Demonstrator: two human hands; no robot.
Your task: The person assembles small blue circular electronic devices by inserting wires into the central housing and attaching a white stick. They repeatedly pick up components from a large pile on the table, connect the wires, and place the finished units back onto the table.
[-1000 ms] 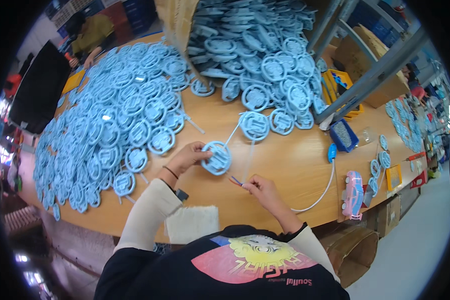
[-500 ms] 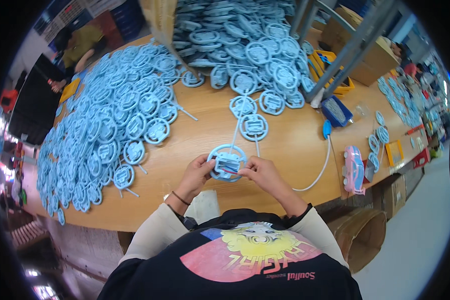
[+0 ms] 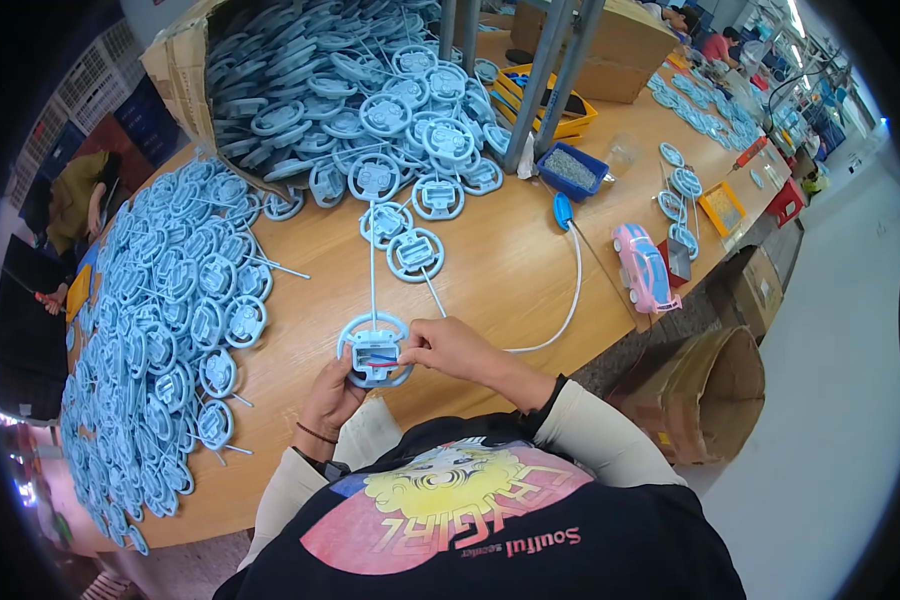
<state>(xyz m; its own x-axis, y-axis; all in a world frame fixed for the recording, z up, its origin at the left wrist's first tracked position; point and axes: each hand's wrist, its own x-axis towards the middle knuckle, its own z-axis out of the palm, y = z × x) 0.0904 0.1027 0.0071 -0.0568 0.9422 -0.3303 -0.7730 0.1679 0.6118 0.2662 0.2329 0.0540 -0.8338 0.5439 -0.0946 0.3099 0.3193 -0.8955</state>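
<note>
A light blue toy steering wheel (image 3: 374, 342) with an open rectangular compartment in its hub is held just above the table's near edge. My left hand (image 3: 332, 400) is closed on its left rim. At the right of the hub, my right hand (image 3: 448, 348) pinches the end of a thin red wire-like piece (image 3: 382, 364), which lies across the compartment. Something darker blue shows inside the hub beside it. From the top of the wheel a thin pale rod (image 3: 373, 265) runs away toward the pile. Two similar wheels, one of them this wheel (image 3: 416, 255), lie just beyond.
A heap of blue wheels (image 3: 185, 300) covers the left side; more spill from a cardboard box (image 3: 185, 75). At right are a blue tray of small parts (image 3: 570, 170), a white cable (image 3: 577, 290), a pink toy car (image 3: 645, 268) and metal posts (image 3: 535, 90). Co-workers sit farther off.
The view has turned, so the table and piles sit differently in it. My left hand still holds the wheel, and my right hand keeps its pinch at the hub.
</note>
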